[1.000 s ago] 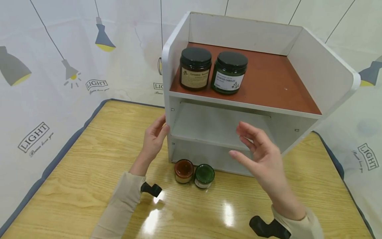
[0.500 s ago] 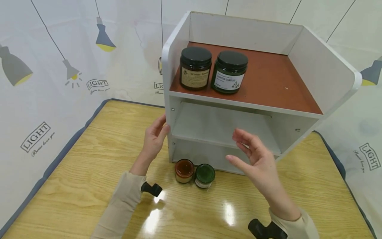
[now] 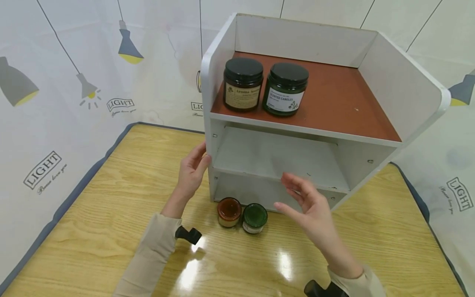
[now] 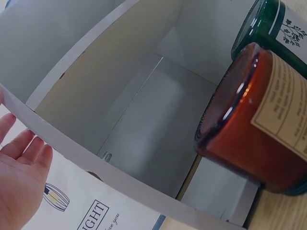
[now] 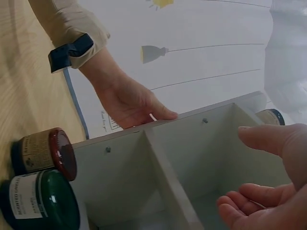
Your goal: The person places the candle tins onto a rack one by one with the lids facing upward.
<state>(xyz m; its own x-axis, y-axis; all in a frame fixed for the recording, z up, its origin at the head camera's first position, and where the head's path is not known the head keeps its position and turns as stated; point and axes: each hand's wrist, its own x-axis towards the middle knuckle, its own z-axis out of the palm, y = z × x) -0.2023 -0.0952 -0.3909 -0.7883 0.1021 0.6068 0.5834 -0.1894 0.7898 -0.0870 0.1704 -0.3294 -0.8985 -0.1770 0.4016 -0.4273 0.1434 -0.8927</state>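
My left hand [image 3: 191, 171] rests against the outer left side of the white shelf unit [image 3: 304, 130], thumb at its front edge. Its fingers [image 4: 33, 151] lie along the panel in the left wrist view. My right hand [image 3: 309, 206] hovers before the lower shelves, fingers and thumb spread apart and holding nothing. An amber candle jar [image 3: 229, 212] and a green candle jar [image 3: 254, 218] stand side by side on the table, glass bases upward. The right wrist view shows the amber jar [image 5: 48, 151] and green jar [image 5: 45, 201] with their dark ends toward the table.
On the unit's reddish-brown top stand a brown candle jar [image 3: 243, 84] and a green candle jar [image 3: 285, 88], both black-lidded. Two pale compartments lie below, divided by a middle shelf [image 3: 278, 156]. A printed cloth [image 3: 81, 62] hangs behind the wooden table [image 3: 92, 214].
My right hand has moved left and down across the front of the unit, closer to the two jars on the table. My left hand and all the jars stay put.
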